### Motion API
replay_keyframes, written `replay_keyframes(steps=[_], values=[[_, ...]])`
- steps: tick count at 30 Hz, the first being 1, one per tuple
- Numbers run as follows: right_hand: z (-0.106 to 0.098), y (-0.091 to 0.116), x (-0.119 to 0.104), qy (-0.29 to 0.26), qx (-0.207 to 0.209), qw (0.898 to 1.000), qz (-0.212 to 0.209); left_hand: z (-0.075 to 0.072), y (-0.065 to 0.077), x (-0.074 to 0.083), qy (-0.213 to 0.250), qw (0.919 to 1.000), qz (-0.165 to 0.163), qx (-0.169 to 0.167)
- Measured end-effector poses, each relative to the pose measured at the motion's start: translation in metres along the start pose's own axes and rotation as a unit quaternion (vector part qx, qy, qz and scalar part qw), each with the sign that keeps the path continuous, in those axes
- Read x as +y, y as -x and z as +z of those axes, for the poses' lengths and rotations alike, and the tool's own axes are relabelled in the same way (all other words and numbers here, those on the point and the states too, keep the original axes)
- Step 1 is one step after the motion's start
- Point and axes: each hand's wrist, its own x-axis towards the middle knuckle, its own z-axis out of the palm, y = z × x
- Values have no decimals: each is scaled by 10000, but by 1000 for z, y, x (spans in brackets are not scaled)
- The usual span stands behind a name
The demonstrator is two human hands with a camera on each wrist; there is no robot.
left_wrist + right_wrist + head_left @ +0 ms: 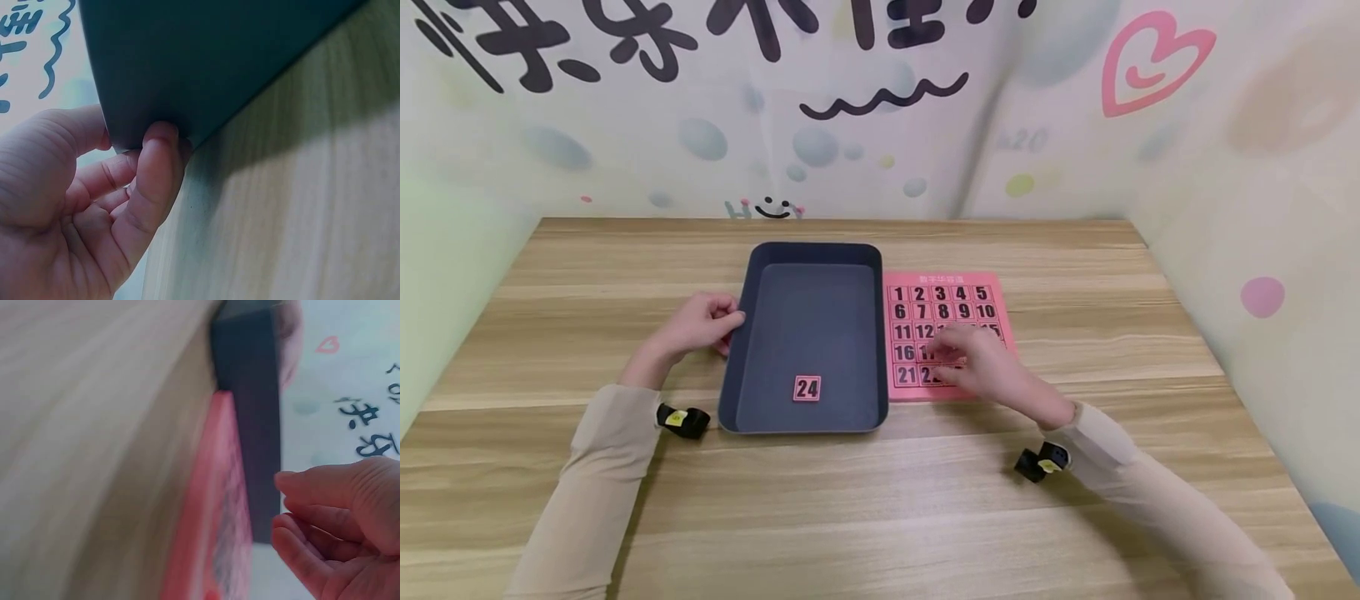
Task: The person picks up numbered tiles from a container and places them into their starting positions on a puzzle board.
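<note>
My left hand (696, 323) grips the left rim of a dark grey rectangular tray (812, 321), its thumb on the edge; the left wrist view shows the fingers against the tray's outer wall (156, 69). Inside the tray, near its front, lies a pink tile numbered 24 (807, 388). Touching the tray's right side is a pink number puzzle board (1006, 325) with rows of numbered tiles. Above its lower right part hovers my right hand (985, 360), fingers loosely bent and thumb apart, holding nothing visible. That hand hides several tiles on the lower rows.
Both items sit on a wood-grain table (850, 508). A wall sheet (880, 158) with black lettering stands behind the table's far edge. Each wrist carries a black camera, the left one (685, 421) just off the tray's front left corner.
</note>
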Motion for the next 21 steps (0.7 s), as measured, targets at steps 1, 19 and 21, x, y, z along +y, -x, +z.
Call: replay_keyframes(steps=[1,19,21], values=[[1,-5,-3,-164,53,9998,-28,0,0,0,6,10000,-2,2],[60,-58,-53,-1236,-372,9911,-333,2,1,2,79,10000,11,24],[64,-60,-55,-1130,-469,9920,-311,1,2,1,102,9999,51,23]])
